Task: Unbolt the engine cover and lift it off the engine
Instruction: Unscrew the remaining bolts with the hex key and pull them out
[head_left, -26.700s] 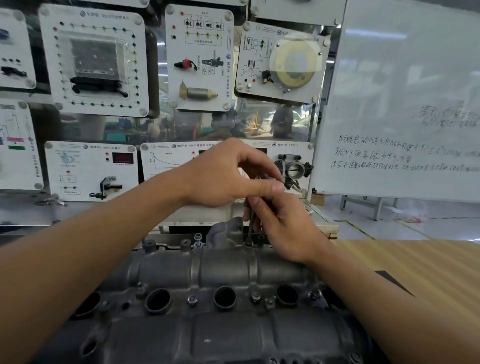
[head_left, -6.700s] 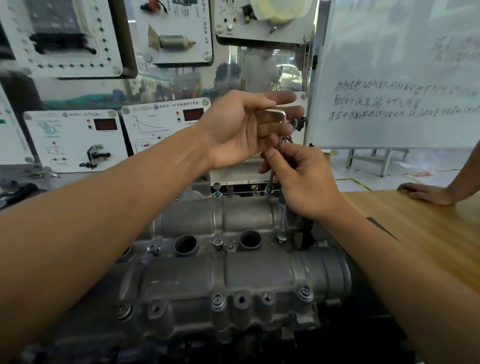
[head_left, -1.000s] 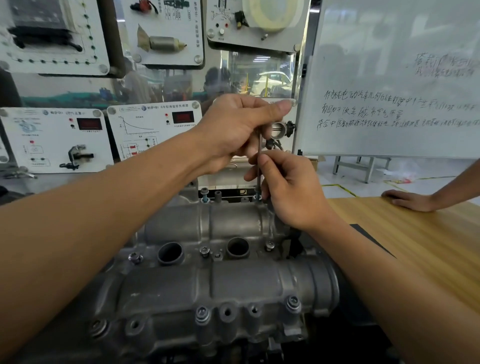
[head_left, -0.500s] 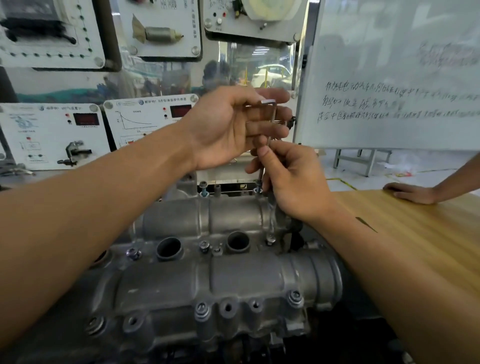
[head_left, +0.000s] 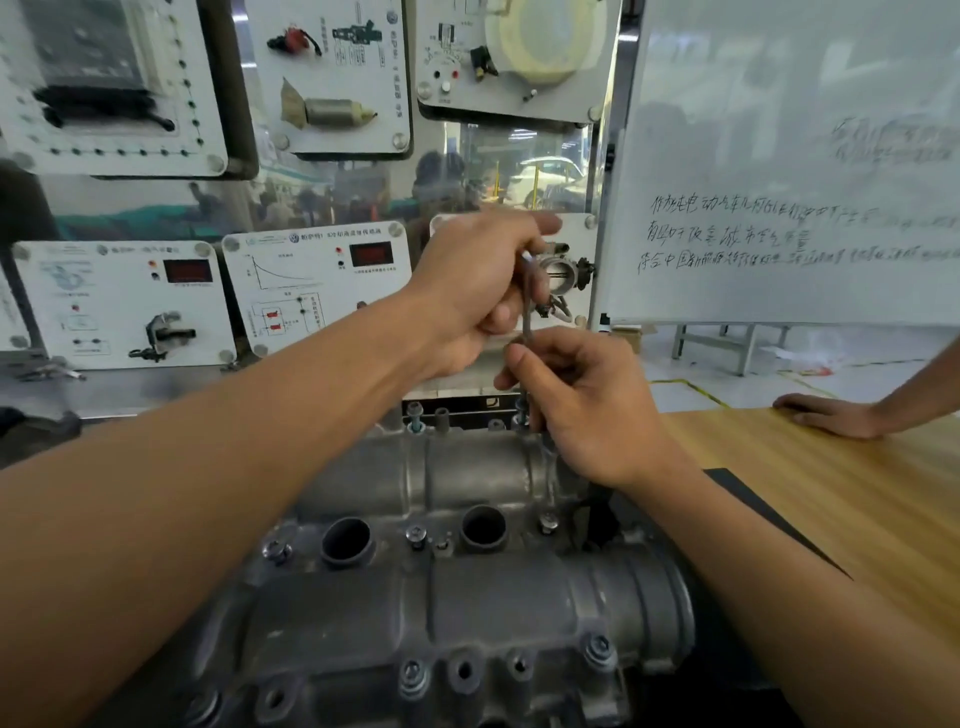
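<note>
Grips thin grey metal hex key (head_left: 527, 312) in curled left hand (head_left: 478, 291); pinches shaft below with right hand (head_left: 587, 410), above grey cast-metal engine cover (head_left: 467, 613).

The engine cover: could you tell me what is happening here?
A person works a hex key on a bolt at the far edge of the engine cover: the left hand grips the key's top, the right hand pinches its shaft lower down. The cover is still on, several bolts in place. Someone else's hand rests on the table.
</note>
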